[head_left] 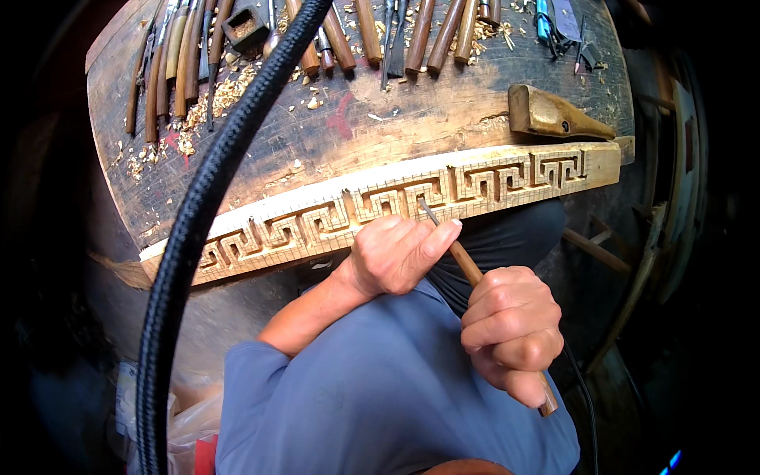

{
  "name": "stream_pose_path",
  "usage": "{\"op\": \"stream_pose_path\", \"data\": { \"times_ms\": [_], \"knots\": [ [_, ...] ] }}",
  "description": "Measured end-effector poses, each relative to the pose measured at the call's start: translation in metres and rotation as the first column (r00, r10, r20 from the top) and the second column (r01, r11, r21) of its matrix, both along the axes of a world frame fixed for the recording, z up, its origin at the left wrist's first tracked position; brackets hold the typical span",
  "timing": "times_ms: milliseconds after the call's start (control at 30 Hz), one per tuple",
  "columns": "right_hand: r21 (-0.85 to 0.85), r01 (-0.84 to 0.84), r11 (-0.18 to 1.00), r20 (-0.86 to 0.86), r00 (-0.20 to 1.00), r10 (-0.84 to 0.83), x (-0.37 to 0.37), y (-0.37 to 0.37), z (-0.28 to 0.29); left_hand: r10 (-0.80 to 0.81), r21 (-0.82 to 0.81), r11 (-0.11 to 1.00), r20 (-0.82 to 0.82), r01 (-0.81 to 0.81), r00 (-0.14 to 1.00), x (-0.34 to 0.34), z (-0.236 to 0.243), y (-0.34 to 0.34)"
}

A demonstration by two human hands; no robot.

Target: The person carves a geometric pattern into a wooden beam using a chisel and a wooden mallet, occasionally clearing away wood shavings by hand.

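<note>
Beyond the left half of the carved board (385, 195), wooden-handled tools (190, 67) are lying on the bench (451, 107) among shavings (226, 95). The board itself is lying along the bench. At its near edge, the left hand (400, 253) is curling its fingers, one touching a chisel (467, 267); whether they are gripping it, I cannot tell. The chisel's tip is meeting the board's pattern. Nearer than the board, the right hand (511, 324) is wrapping its fingers around the handle. Beyond the board's right part, a mallet (546, 112) is resting.

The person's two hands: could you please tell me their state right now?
Left hand: curled, thumb over the chisel; grip cannot be told.
Right hand: closed, holding the same chisel.
</note>
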State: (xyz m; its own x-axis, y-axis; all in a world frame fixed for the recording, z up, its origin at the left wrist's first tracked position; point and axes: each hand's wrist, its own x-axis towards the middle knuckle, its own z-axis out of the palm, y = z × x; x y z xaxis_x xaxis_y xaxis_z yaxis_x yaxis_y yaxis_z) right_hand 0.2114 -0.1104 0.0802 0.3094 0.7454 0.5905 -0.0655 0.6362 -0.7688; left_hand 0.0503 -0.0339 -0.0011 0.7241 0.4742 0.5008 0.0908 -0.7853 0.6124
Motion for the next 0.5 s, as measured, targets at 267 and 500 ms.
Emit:
{"op": "stream_pose_path", "data": {
  "times_ms": [267,500],
  "knots": [
    [-0.021,0.078,0.997,-0.024,0.997,-0.078,-0.0069,0.0044,0.0041,0.019,-0.037,0.999,0.010,-0.018,1.000,0.0060,-0.0027,-0.0006],
    [-0.048,0.099,0.994,-0.044,0.994,-0.101,-0.0102,0.0080,0.0050,0.037,-0.041,0.998,-0.003,-0.037,0.999,0.0055,-0.0018,-0.0013]
  ]
}}
